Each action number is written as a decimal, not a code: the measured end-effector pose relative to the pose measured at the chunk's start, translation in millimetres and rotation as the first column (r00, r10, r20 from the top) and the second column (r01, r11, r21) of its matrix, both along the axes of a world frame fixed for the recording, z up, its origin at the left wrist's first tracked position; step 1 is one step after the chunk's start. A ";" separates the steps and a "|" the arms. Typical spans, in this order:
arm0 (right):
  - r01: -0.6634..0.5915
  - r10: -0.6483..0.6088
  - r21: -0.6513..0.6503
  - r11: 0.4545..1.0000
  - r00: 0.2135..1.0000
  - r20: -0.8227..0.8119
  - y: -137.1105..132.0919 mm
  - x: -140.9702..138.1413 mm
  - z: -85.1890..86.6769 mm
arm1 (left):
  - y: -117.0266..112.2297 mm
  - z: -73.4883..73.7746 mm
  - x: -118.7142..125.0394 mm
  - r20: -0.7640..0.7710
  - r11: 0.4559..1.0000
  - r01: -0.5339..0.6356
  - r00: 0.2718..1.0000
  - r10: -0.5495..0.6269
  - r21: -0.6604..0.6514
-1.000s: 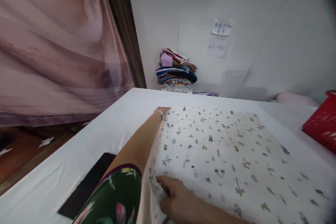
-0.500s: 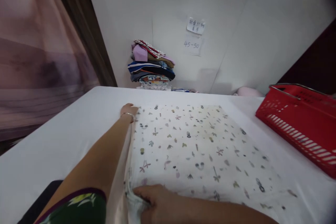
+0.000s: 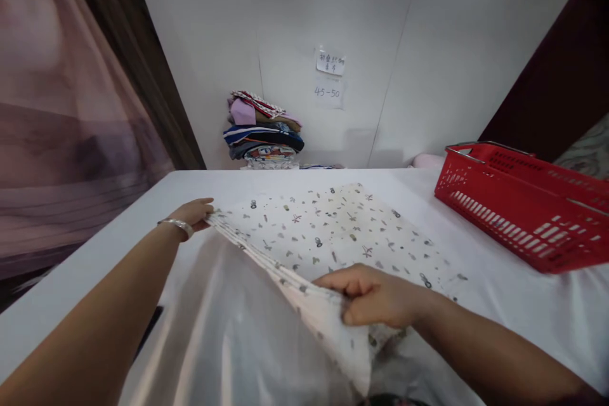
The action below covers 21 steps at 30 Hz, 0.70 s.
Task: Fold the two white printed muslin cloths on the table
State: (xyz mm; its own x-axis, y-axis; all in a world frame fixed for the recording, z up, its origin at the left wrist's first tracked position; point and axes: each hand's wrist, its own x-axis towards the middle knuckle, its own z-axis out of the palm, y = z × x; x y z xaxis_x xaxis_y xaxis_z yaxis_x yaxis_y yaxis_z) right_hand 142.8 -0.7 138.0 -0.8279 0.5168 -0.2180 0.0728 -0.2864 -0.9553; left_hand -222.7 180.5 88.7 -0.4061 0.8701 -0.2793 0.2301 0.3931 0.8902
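A white cloth (image 3: 304, 228) with small printed motifs lies folded in layers over the white table. At its far left corner my left hand (image 3: 193, 211), with a silver bracelet on the wrist, pinches the layered edge. My right hand (image 3: 368, 292) grips the near edge between thumb and fingers. Between the two hands the edge runs slantwise and is raised off the table. Below the right hand a corner of the cloth hangs down in a point.
A red plastic basket (image 3: 518, 203) with metal handles stands at the right. Folded clothes (image 3: 264, 130) are stacked by the back wall, left of two paper notes (image 3: 329, 79). A pink curtain (image 3: 71, 139) hangs at the left. White sheeting (image 3: 228, 330) covers the table (image 3: 185, 187).
My right hand has lifted the near edge and carried it to the right. My left hand has moved left and slightly nearer, holding its corner. The view has shifted.
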 end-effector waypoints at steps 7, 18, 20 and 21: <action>0.158 -0.161 0.048 0.986 0.986 0.047 -35.2 39.9 3.4 | -44.2 26.4 8.0 0.098 0.990 0.029 0.994 -0.043 0.137; 0.309 -0.361 0.312 0.898 0.924 0.127 -29.8 81.0 -2.2 | -56.7 21.4 11.8 0.056 0.941 0.154 0.982 -0.178 0.301; 0.336 -0.399 0.335 0.880 0.906 0.142 -29.5 95.0 -0.7 | -60.3 25.5 16.8 -0.058 0.917 0.247 0.969 -0.242 0.313; 0.349 -0.418 0.344 0.872 0.896 0.148 -29.7 101.8 -0.4 | -63.1 28.7 19.6 -0.107 0.908 0.296 0.955 -0.277 0.295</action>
State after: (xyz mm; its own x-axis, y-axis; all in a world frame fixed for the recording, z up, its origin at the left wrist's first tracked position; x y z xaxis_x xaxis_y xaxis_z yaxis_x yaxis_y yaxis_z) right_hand 244.6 -30.5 137.5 -0.5022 0.8521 -0.1473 0.2259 -0.0352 -0.9735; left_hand -203.1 117.4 117.4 -0.1341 0.9903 0.0349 0.3502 0.0145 0.9366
